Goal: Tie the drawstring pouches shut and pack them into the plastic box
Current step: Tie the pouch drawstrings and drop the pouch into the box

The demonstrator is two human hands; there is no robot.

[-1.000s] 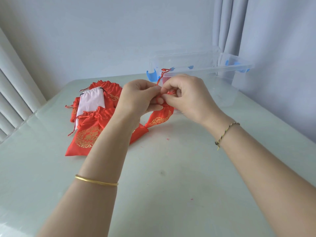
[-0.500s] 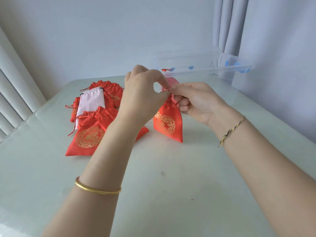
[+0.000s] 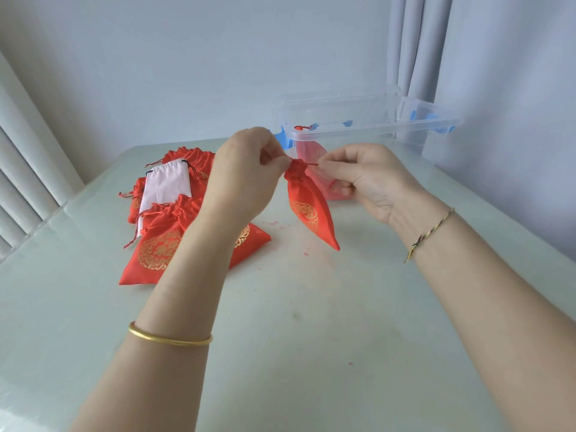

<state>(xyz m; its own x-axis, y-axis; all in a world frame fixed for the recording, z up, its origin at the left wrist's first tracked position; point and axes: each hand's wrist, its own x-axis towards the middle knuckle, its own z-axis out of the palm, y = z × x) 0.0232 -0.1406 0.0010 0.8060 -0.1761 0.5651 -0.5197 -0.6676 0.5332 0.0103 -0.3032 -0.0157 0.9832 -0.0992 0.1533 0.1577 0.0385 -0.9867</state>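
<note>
A pale glossy table (image 3: 311, 353) carries a heap of red pouches (image 3: 156, 254) at its left. A clear plastic box (image 3: 374, 127) stands toward the far edge, right of the heap

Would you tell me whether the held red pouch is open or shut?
Shut: the red pouch neck is bunched tight; left hand and right hand pinch its drawstring.

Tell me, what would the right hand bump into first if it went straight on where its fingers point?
Its fingers point leftward, so the right hand would probably meet the gathered neck of the red pouch first, with the left hand just beyond it.
</note>
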